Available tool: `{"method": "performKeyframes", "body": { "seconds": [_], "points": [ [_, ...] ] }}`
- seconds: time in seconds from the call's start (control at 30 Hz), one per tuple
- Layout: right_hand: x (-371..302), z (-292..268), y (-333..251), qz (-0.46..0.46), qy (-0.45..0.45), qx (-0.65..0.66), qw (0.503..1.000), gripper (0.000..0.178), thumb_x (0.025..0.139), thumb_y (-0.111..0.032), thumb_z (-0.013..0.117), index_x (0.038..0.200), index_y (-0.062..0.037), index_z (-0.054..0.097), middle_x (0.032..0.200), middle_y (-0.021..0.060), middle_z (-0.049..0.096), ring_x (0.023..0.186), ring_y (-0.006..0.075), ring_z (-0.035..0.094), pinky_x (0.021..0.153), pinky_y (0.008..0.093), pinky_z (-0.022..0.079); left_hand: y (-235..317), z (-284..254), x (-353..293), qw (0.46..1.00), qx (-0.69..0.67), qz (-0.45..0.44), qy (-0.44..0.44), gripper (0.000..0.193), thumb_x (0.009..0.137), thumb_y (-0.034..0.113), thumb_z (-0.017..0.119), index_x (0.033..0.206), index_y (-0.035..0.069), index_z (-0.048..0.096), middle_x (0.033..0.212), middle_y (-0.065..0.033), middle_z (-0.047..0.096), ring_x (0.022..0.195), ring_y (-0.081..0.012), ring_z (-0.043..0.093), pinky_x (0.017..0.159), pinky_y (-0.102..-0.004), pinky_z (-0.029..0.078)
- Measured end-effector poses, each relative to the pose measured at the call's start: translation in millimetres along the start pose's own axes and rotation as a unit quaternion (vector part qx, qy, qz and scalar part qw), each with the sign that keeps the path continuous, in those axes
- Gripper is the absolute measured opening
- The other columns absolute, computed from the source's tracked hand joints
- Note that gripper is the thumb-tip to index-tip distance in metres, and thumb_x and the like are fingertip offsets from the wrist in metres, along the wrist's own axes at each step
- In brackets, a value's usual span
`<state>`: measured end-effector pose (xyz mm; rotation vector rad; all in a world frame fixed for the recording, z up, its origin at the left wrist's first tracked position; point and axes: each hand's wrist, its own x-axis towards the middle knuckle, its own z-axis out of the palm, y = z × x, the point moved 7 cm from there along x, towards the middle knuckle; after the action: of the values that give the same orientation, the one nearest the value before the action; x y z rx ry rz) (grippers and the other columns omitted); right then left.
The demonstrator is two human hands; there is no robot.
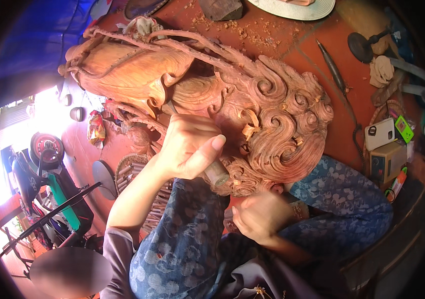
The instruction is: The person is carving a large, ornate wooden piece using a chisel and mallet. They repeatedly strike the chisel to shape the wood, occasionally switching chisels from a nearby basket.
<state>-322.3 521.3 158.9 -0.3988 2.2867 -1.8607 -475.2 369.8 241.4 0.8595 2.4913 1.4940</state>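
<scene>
A large reddish wood carving [272, 114] with curled swirls and long tendrils lies across my lap and the red floor. My left hand [190, 144] is closed around a chisel with a wooden handle [216, 174], and the blade end points up into the carving's middle. Curled shavings [249, 124] sit in the grooves just right of that hand. My right hand [259, 217] is blurred by motion below the carving's lower edge. It is closed in a fist on what looks like a wooden mallet [299, 209]. My legs in blue patterned trousers [182, 249] lie under both hands.
On the floor to the right are a loose chisel [333, 65], a white phone [379, 133], a green gadget [404, 128] and a small box [387, 162]. A row of wooden tool handles [130, 174] lies at left, beyond it a motorbike [48, 169]. Wood chips [252, 30] are scattered at the top.
</scene>
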Motion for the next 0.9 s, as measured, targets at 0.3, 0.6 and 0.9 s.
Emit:
{"method": "performKeyframes", "body": {
  "seconds": [0.3,0.6,0.9],
  "points": [
    [-16,0,4,0.054,0.029,0.111,0.992,0.04,0.068,-0.011,0.082,0.098,-0.0031,0.058,0.077,0.016,0.061,0.065,0.032,0.062,0.059,0.0412,0.05,44,12,-11,0.989,0.148,0.023,-0.007,0.027,0.085,0.015,0.055,0.06,0.006,0.054,0.057,-0.0087,0.05,0.049,-0.0282,0.052,0.046,-0.0397,0.043],
    [-9,-23,13,0.127,0.06,0.263,0.955,0.03,0.082,-0.002,0.062,0.104,0.0028,0.042,0.082,0.0109,0.053,0.066,0.0156,0.055,0.062,0.0279,0.048,24,31,24,0.993,0.086,0.054,0.051,0.031,0.089,0.009,0.058,0.06,0.002,0.05,0.052,-0.0093,0.045,0.044,-0.0293,0.047,0.041,-0.0402,0.036],
    [9,-29,-5,0.094,-0.013,0.22,0.971,0.026,0.085,-0.002,0.056,0.104,0.0012,0.038,0.078,0.0126,0.052,0.059,0.0176,0.055,0.06,0.0308,0.051,-2,23,34,0.985,0.088,-0.049,0.137,0.056,0.092,0.034,0.052,0.044,0.005,0.05,0.041,-0.016,0.045,0.039,-0.0383,0.049,0.038,-0.0455,0.038]
  ]
}}
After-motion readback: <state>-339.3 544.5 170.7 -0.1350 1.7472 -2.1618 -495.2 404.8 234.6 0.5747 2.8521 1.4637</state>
